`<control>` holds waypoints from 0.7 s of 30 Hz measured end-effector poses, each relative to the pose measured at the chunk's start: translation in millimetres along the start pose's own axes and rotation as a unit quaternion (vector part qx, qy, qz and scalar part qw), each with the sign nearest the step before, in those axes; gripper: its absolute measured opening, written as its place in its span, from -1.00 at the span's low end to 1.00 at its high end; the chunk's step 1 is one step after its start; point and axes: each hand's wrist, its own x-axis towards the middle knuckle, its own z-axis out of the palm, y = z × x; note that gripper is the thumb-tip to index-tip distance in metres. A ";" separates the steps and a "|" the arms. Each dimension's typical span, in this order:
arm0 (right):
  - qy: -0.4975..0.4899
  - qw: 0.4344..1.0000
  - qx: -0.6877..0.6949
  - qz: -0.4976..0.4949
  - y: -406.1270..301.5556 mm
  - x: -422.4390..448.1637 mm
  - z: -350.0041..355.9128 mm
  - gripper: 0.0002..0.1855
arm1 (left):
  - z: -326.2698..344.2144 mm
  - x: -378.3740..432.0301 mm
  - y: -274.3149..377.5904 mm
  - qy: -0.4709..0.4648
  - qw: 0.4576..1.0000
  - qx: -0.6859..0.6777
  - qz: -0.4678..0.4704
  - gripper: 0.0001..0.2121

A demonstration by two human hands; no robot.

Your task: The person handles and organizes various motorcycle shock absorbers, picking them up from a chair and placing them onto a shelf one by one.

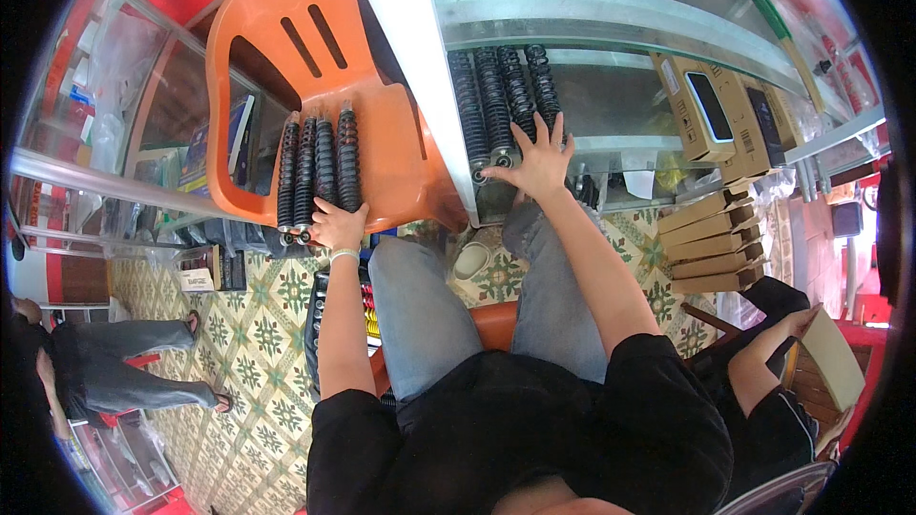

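Note:
Several black coil-spring shock absorbers [305,164] lie side by side on the seat of an orange plastic chair [393,150]. My left hand [340,225] rests at their near ends, its fingers on the lower part of the right-hand ones; whether it grips one is not clear. More coil-spring shock absorbers [494,100] lie in a row on a glass shelf [615,114] to the right. Over their near ends my right hand [540,161] is spread, thumb by the mounting eyes and fingertips at the rightmost springs.
A white post [411,71] divides chair and shelf. Cardboard boxes [698,139] bearing a phone [708,107] stand on the right, above stacked narrow cartons [715,250]. One person [129,365] is at far left; another, at right, holds a pale box [834,357]. More shock absorbers [371,315] lie beside my left leg.

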 end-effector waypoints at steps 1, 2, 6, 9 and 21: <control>-0.001 1.000 -0.002 0.004 -0.9 0.2 0.6 -0.03 | 0.5 -0.1 -0.2 0.001 1.000 0.000 -0.001 0.06; -0.002 1.000 -0.004 0.008 -2.5 0.3 1.4 -0.03 | 0.6 0.3 -1.2 0.002 1.000 -0.005 0.001 0.06; -0.012 0.999 -0.016 0.027 -4.7 1.3 4.9 -0.02 | -0.2 -0.8 -0.8 0.005 1.000 -0.015 0.003 0.06; -0.010 0.999 -0.009 0.038 -7.0 3.4 4.7 -0.03 | -4.6 -2.4 1.1 -0.002 1.000 -0.014 0.002 0.05; 0.016 1.000 -0.001 -0.008 -0.2 5.3 -0.5 -0.08 | -3.5 -2.7 1.6 0.006 1.000 -0.022 -0.003 0.04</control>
